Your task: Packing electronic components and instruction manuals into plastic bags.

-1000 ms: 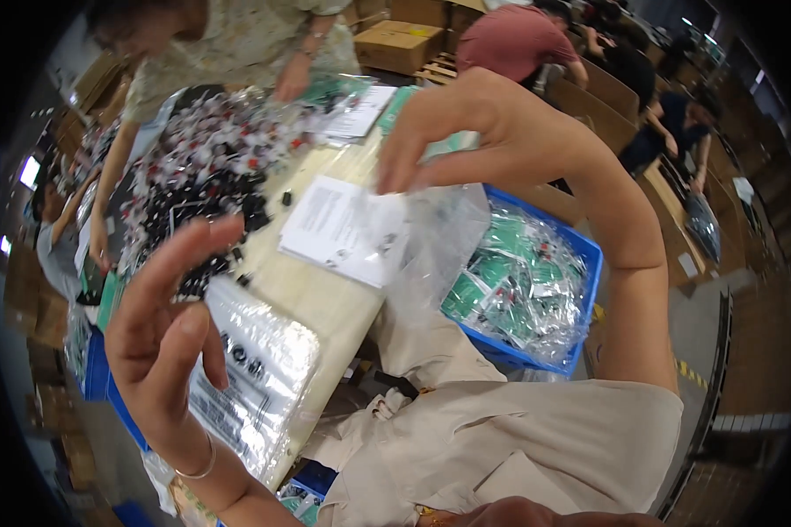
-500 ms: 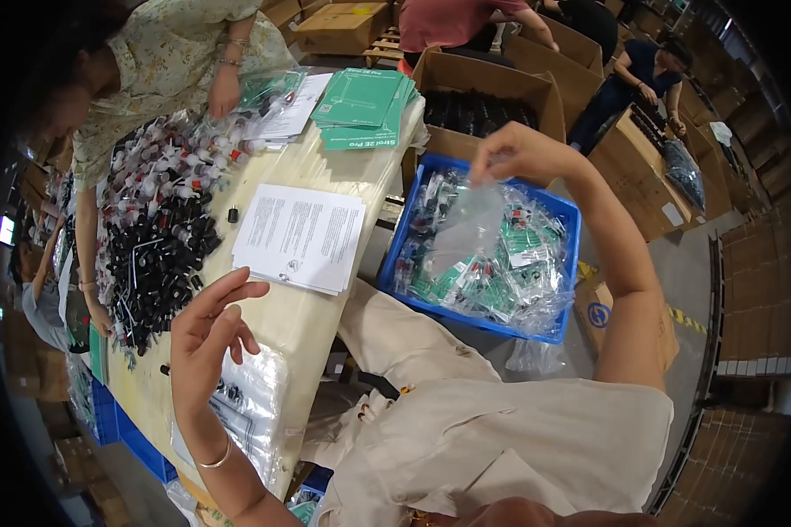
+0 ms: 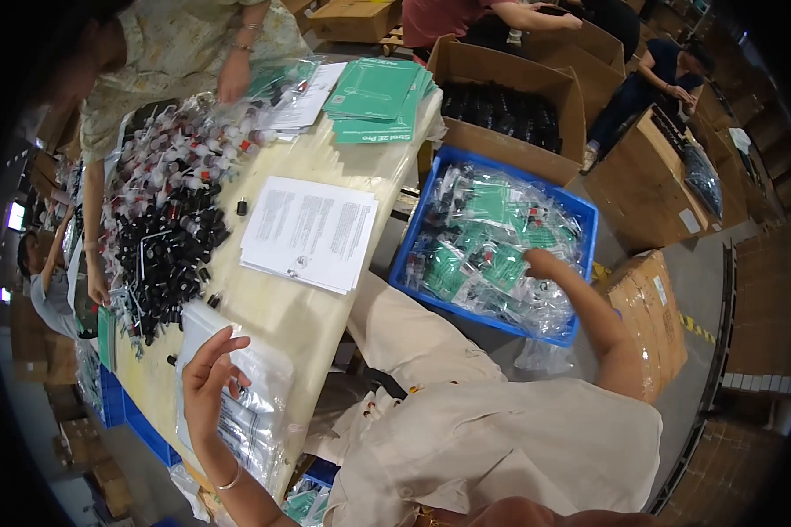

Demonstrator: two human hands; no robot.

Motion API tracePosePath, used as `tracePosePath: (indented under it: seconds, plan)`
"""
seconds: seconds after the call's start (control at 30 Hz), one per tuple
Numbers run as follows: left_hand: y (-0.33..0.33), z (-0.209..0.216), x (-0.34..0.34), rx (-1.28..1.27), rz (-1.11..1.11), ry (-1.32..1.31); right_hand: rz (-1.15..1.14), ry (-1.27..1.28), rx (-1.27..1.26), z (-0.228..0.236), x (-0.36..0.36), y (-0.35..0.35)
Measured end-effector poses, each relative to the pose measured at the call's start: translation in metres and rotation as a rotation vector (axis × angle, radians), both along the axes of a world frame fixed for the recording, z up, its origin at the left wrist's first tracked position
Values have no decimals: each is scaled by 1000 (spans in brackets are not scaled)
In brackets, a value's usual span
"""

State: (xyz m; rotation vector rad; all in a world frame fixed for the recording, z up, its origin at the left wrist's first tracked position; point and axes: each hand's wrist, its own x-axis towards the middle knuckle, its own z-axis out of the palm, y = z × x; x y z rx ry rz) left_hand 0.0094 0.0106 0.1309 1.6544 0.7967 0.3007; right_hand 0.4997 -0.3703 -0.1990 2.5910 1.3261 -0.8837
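My left hand (image 3: 209,379) hovers over a stack of clear plastic bags (image 3: 268,373) at the table's near edge, its fingers loosely bent and apart, holding nothing. At the right, my right hand (image 3: 545,264) reaches over a blue bin (image 3: 591,224), with its fingers curled together by the packed bags. Whatever those fingers hold, if anything, is hidden. Inside the bin lie several filled clear bags (image 3: 492,255) with green cards and small parts. A stack of printed white sheets (image 3: 312,230) lies on the table beyond my left hand.
Piles of black fittings (image 3: 163,255) and clear-and-red fittings (image 3: 171,158) cover the table's left side. Green booklets (image 3: 380,92) lie at its far edge. A co-worker's hand (image 3: 234,77) rests across the table. An open carton (image 3: 510,145) of black parts stands behind the bin.
My right hand has come down to the bin; the translucent bag it held up is no longer in the air. My left hand has moved down and nearer, over the plastic bags.
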Motion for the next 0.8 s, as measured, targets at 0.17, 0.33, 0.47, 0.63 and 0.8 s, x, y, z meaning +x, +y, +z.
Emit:
tracePosePath:
  seconds: [0.17,0.33,0.47,0.63,0.8]
  plan:
    - [-3,-28,-13,136,62,179,-191,160,242,-73,-90,60]
    - [-19,-65,-23,705,280,350,-255,1,-142,-140,-113,40]
    - [-28,-95,-35,1008,492,360,-143,435,-183,-65,-85,93]
    - [-20,-121,-19,1145,713,454,-586,1091,305,18,-67,131]
    - [-11,-131,-28,1060,749,244,-185,1490,545,182,-145,200]
